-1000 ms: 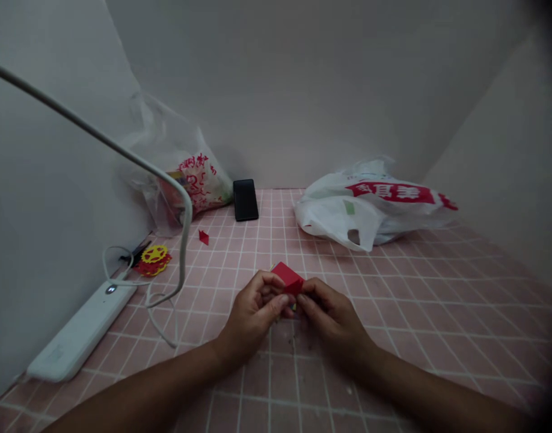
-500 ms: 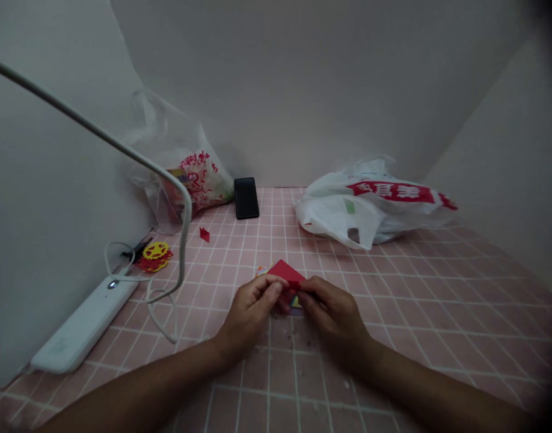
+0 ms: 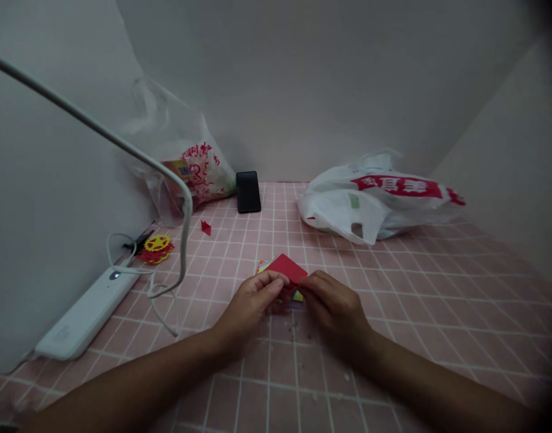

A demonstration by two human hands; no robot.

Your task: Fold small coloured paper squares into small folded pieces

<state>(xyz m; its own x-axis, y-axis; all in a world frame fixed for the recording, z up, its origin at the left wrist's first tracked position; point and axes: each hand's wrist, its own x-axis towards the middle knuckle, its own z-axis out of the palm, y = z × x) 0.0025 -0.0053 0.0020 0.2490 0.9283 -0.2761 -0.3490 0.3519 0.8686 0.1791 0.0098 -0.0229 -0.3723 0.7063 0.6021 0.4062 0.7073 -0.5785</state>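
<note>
A red sheet of paper (image 3: pixel 285 266), with one corner pointing away from me, is in the middle of the view. My left hand (image 3: pixel 253 300) pinches its near left part between thumb and fingers. On its near right edge, the fingertips of my right hand (image 3: pixel 332 307) are closed, close to my left fingertips. The paper's near part is largely hidden by the fingers, so any fold there is hard to make out. Beneath it, edges of other coloured paper (image 3: pixel 261 265) show on the pink tiled surface (image 3: pixel 240 240).
A black phone (image 3: pixel 248 192) lies at the back, beside a clear plastic bag (image 3: pixel 204 171). White plastic bag (image 3: pixel 370 204) back right. On the left are a white power bank (image 3: pixel 84 316) with a cable, yellow and red cut-out shapes (image 3: pixel 157 245) and a small red folded paper (image 3: pixel 206 228).
My right hand's fingers have turned slightly and drawn closer together at the paper's edge. The whole scene sits a little higher at the back as the camera has shifted. My left hand keeps its pinch.
</note>
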